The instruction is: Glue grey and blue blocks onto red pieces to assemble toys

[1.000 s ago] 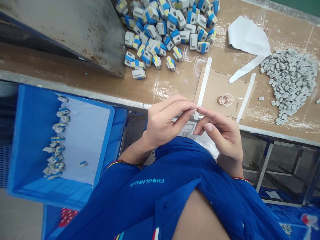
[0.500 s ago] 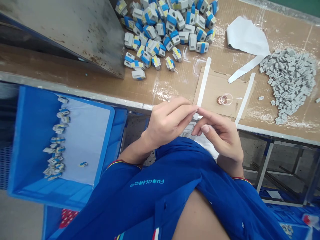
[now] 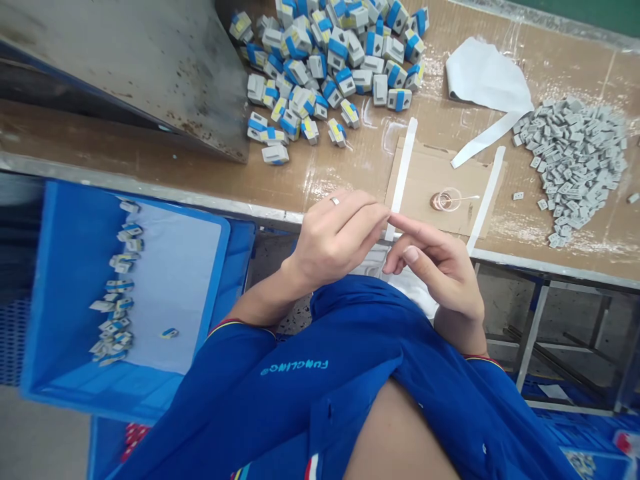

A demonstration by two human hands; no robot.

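Observation:
My left hand, with a ring on one finger, is closed, its fingers pressed together and pointing right. Whatever it pinches, if anything, is hidden behind the fingers. My right hand holds nothing that shows; its index finger is stretched out and its tip meets the left fingertips, while the thumb stands apart and the other fingers curl loosely. Both hands are over the table's front edge, just before a cardboard sheet with white tape strips. On that sheet is a small clear cup of reddish liquid with a thin white stick in it.
A heap of grey blocks with blue and yellow bands lies at the back. Small grey pieces are piled at right, near a white sheet. A blue bin with more blocks stands at left, below a metal box.
The view has shifted slightly, so the table things appear a little further left. My hands keep nearly the same pose, fingertips still touching.

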